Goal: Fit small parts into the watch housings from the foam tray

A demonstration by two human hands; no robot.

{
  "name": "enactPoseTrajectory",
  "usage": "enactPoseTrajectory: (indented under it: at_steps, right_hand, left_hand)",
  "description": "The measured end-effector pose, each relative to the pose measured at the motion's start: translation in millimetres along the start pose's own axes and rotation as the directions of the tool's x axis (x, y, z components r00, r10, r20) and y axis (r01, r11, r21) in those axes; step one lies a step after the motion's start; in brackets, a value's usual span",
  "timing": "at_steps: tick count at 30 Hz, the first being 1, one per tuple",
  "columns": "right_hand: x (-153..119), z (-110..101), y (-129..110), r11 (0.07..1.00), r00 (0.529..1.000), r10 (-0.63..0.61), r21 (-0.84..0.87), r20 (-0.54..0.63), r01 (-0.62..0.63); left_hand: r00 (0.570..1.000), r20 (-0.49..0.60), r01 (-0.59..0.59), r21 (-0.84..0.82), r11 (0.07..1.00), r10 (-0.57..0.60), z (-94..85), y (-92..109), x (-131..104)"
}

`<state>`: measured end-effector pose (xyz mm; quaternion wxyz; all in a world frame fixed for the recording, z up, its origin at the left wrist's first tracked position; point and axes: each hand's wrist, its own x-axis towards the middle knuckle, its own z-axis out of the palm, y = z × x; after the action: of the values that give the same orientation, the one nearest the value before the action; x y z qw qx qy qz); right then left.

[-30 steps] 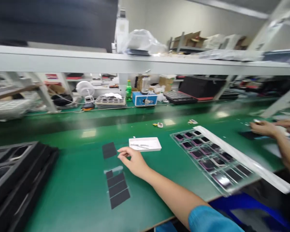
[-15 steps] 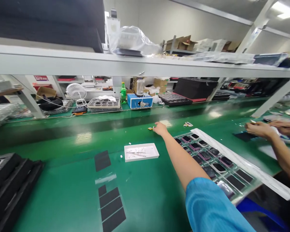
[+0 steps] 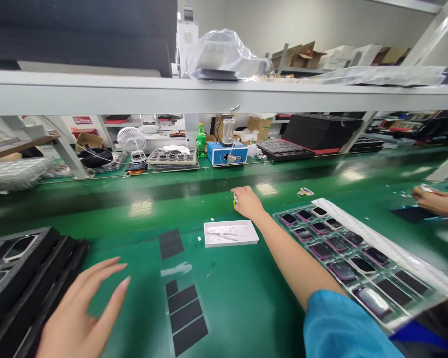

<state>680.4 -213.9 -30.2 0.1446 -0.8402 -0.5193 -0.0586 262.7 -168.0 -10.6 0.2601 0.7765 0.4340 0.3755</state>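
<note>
My right hand [image 3: 247, 203] reaches far out over the green table, its fingers closed on a small yellow-and-white piece [image 3: 235, 200] too small to identify. Just in front of that wrist lies a shallow white box [image 3: 250, 239], with tweezers [image 3: 224, 234] and tiny bits inside. My left hand [image 3: 84, 311] hovers at the lower left, fingers spread and holding nothing. Beside it are stacked black foam trays [image 3: 41, 273] with framed glass pieces in the top one. Black rectangular sheets [image 3: 184, 311] lie between my two hands.
On the right, a clear plastic tray [image 3: 373, 278] holds several dark, rounded-corner glass pieces beside a long white strip [image 3: 388, 248]. A co-worker's hand [image 3: 438, 201] works beyond it. A shelf beam [image 3: 134, 97] spans the bench above a blue device [image 3: 227, 154] and a white fan [image 3: 132, 141].
My left hand has come into view at the lower left. My right hand has picked up the small yellow-and-white piece from the table. The view has shifted, moving the scene rightward in frame.
</note>
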Motion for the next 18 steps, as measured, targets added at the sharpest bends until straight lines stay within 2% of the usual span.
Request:
enactPoseTrajectory:
  at_steps: [2, 4, 7, 9, 11, 13, 14, 16, 18]
  right_hand:
    - [-25, -16, -36, 0.987, 0.988, -0.149, 0.046, -0.050, 0.151]
    - [-55, -28, -76, 0.896, 0.913, -0.364, 0.200, -0.184, 0.398]
    - [-100, -34, -128, 0.706, 0.806, -0.539, 0.390, -0.244, 0.591]
    - [-121, -27, -151, 0.619, 0.749, -0.616, 0.438, -0.244, 0.652]
    - [-133, -16, -165, 0.569, 0.715, -0.643, 0.454, -0.273, 0.685]
    - [-138, -5, -169, 0.539, 0.710, -0.630, 0.481, -0.315, 0.692]
    - [-139, 0, -169, 0.524, 0.714, -0.616, 0.504, -0.332, 0.686]
    - [-140, 5, -165, 0.508, 0.746, -0.569, 0.566, -0.346, 0.649]
    - [-140, 7, -161, 0.516, 0.805, -0.486, 0.632, -0.340, 0.578]
  left_hand:
    - [0.985, 0.140, 0.115, -0.068, 0.991, -0.104, 20.1, 8, 11]
    - [0.938, 0.312, 0.229, -0.235, 0.945, -0.149, 40.4, 15, 21]
    - [0.825, 0.560, 0.409, -0.504, 0.761, -0.073, 63.3, 17, 23]
    - [0.731, 0.682, 0.528, -0.575, 0.624, 0.010, 70.6, 11, 17]
    - [0.676, 0.735, 0.592, -0.588, 0.552, 0.058, 72.1, 4, 11]
    - [0.674, 0.737, 0.600, -0.590, 0.540, 0.057, 70.9, -1, 7]
    - [0.696, 0.717, 0.584, -0.596, 0.551, 0.038, 70.2, -3, 7]
    - [0.766, 0.642, 0.511, -0.589, 0.625, -0.021, 69.9, -3, 9]
    - [0.836, 0.541, 0.437, -0.554, 0.709, -0.093, 70.8, -1, 11]
